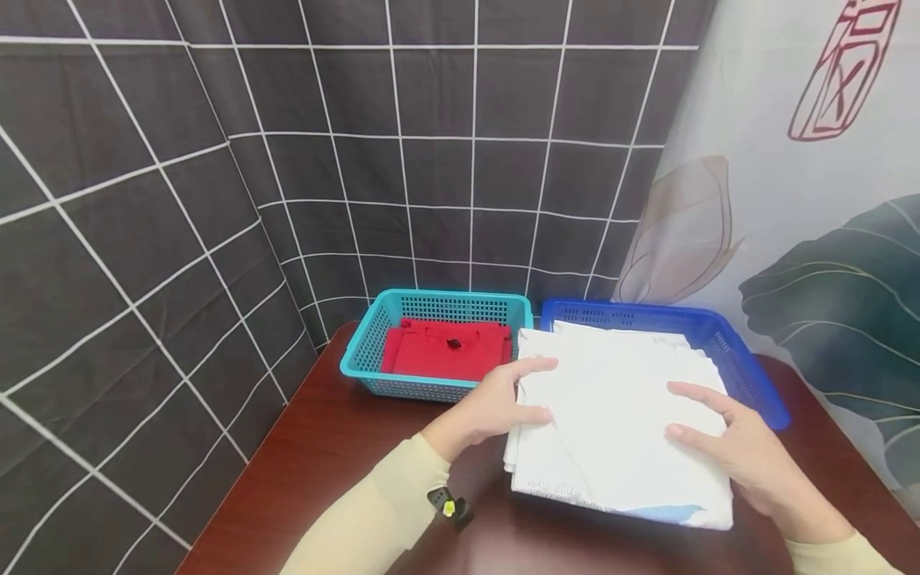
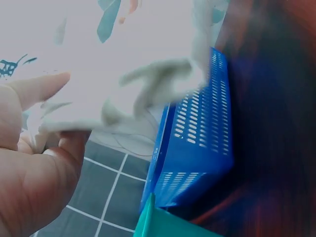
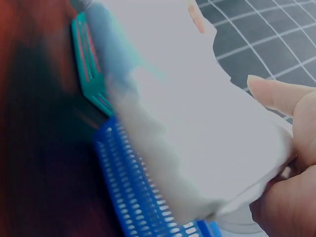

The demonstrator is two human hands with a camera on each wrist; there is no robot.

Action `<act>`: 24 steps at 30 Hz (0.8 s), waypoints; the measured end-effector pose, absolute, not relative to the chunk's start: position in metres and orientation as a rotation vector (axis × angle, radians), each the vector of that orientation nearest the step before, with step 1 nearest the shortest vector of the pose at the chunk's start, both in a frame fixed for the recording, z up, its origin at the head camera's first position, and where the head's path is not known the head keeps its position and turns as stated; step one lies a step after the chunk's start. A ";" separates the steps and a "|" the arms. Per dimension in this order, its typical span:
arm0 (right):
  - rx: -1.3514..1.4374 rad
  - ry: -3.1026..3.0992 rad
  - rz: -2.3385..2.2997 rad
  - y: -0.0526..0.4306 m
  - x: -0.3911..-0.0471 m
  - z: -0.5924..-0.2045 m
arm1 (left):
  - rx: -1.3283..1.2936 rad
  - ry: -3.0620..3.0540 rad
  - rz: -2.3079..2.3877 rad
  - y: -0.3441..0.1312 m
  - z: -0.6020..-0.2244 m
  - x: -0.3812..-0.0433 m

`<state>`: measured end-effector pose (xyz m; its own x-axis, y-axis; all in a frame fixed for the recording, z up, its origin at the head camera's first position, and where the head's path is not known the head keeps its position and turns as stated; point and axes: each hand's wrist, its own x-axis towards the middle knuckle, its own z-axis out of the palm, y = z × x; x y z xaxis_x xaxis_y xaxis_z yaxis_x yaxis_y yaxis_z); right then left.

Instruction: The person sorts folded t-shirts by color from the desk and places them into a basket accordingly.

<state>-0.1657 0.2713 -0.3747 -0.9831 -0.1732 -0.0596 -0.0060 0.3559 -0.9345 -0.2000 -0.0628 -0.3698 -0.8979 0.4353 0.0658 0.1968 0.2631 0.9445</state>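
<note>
A folded white garment (image 1: 611, 423) with several layers at its left edge is held up between both hands over the table's right half. A pale blue patch and some lettering show along its near edge. My left hand (image 1: 499, 403) grips its left side, fingers and thumb spread over the edge; in the left wrist view the thumb lies on top and fingers are underneath. The right side is gripped by my right hand (image 1: 751, 455), which pinches the fold in the right wrist view. Behind it, the garment overlaps a blue basket (image 1: 751, 379), hiding much of its inside.
Left of the blue basket stands a teal basket (image 1: 460, 295) holding folded red clothing (image 1: 442, 355) with a small dark mark. Both baskets sit on a reddish-brown table (image 1: 287, 495). A dark gridded curtain (image 1: 431, 168) borders the back and left, a pale patterned one (image 1: 762, 239) the right.
</note>
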 end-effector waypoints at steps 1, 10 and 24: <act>-0.188 2.469 -1.703 0.274 -0.169 -0.375 | 0.590 2.319 1.697 -0.060 -0.370 -0.204; -0.289 2.579 -1.640 0.290 -0.189 -0.364 | 0.562 2.328 1.705 -0.039 -0.362 -0.229; -0.287 2.639 -1.560 0.327 -0.238 -0.349 | 0.463 2.279 1.766 0.002 -0.349 -0.274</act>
<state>-0.2378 0.3272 -0.3489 -0.9807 -0.1914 0.0404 -0.1277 0.4696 -0.8736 -0.2741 0.0017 -0.3488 -0.9258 0.3776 0.0180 0.1116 0.2275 0.9674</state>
